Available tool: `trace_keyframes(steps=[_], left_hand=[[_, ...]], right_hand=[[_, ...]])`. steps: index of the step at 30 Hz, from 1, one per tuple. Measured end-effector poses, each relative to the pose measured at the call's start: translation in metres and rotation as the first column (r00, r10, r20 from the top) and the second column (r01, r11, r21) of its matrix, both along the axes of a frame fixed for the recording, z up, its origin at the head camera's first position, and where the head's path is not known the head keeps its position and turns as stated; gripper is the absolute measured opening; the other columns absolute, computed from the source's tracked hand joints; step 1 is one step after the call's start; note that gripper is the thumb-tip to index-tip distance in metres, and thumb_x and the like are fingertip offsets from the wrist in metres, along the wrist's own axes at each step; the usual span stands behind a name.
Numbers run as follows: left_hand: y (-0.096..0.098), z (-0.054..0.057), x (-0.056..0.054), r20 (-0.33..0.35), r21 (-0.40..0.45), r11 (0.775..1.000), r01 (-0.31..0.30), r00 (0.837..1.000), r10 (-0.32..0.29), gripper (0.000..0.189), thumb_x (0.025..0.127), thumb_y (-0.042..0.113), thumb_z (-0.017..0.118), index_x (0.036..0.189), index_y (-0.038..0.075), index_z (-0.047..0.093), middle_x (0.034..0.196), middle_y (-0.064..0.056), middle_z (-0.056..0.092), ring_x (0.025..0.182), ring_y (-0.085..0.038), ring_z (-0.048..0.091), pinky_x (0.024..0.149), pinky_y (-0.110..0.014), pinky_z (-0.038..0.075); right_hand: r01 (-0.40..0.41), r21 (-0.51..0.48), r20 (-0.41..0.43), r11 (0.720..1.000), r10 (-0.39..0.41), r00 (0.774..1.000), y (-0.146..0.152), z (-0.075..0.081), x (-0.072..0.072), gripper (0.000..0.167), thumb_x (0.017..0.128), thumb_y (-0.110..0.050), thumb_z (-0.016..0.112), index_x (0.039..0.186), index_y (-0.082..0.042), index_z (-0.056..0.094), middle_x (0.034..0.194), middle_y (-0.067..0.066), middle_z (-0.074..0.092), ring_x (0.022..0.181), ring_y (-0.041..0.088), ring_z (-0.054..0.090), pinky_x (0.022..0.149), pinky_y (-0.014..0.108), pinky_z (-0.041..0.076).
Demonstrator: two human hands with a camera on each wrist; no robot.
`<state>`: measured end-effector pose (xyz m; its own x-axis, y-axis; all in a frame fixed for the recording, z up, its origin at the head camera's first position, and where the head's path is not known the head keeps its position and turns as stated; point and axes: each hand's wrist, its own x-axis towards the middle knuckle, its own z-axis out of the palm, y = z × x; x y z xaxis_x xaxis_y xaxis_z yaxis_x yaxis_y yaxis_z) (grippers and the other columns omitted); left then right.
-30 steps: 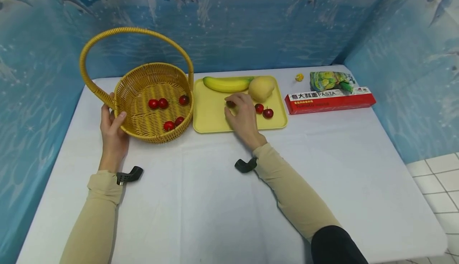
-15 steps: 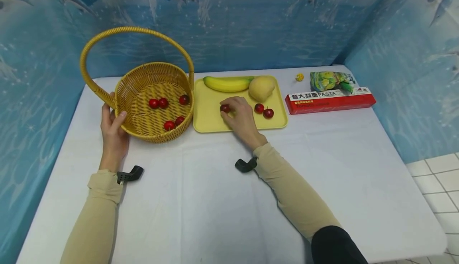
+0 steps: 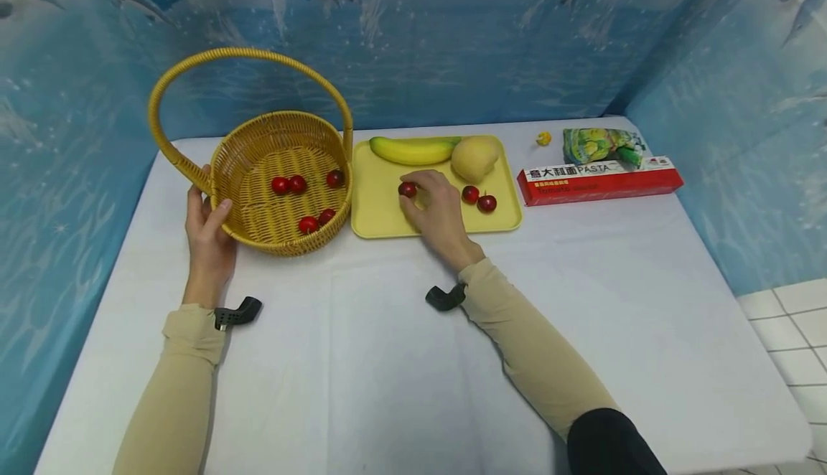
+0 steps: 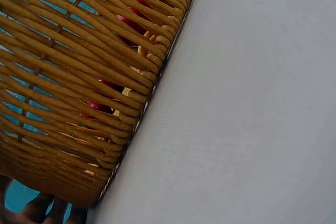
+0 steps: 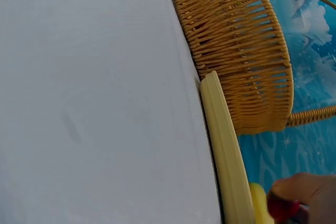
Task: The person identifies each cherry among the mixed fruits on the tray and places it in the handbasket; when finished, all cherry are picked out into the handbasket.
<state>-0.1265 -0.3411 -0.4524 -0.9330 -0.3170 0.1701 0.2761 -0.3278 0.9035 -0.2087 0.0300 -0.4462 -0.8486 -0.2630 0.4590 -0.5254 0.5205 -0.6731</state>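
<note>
My left hand (image 3: 208, 252) grips the left side of a yellow wicker basket (image 3: 284, 248) near the base of its tall handle, thumb at the rim. Several red cherries (image 3: 281, 186) lie inside; through the weave in the left wrist view, red cherries (image 4: 98, 107) show too. Over a pale yellow tray (image 3: 381, 222), my right hand (image 3: 441, 217) pinches a dark red cherry (image 3: 407, 189) between thumb and fingertips. The right wrist view catches this cherry (image 5: 282, 208), blurred, at its lower right. Two more cherries (image 3: 487, 204) rest on the tray, right of the hand.
A banana (image 3: 413, 151) and a rounded yellow fruit (image 3: 474, 159) lie along the tray's back. Farther right are a red pasta box (image 3: 601, 184), a green packet (image 3: 594, 145) and a small yellow object (image 3: 544, 138). A blue printed curtain (image 3: 413, 52) stands behind.
The right hand's cherry, mostly hidden under the fingers a second ago, now shows at the fingertips, slightly left of where it was. The left hand and basket stay put; the head view shifts slightly.
</note>
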Motion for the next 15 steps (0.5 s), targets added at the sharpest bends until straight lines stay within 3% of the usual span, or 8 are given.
trace_keyframes(steps=[7, 15], left_hand=[[0.0, 0.0, 0.0, 0.006, -0.012, 1.0, -0.003, 1.0, 0.003, 0.067, 0.102, 0.007, 0.055, 0.164, 0.023, 0.036, 0.168, -0.014, 0.034, 0.155, -0.035, 0.035, 0.122, -0.036, 0.043], [-0.001, -0.001, 0.0, -0.003, -0.027, 1.0, -0.009, 1.0, 0.009, 0.067, 0.103, 0.006, 0.054, 0.165, 0.021, 0.034, 0.167, -0.015, 0.034, 0.154, -0.036, 0.036, 0.124, -0.038, 0.04]], right_hand=[[-0.072, -0.08, -0.081, 0.994, 0.066, 0.995, -0.014, 0.029, 0.009, 0.031, 0.093, -0.011, 0.08, 0.124, -0.007, 0.076, 0.121, 0.01, 0.074, 0.111, 0.025, 0.071, 0.097, 0.038, 0.057], [-0.207, -0.006, -0.062, 0.978, 0.206, 0.977, -0.048, 0.058, 0.013, 0.033, 0.095, -0.011, 0.078, 0.128, -0.006, 0.074, 0.126, 0.01, 0.073, 0.118, 0.023, 0.067, 0.102, 0.036, 0.055]])
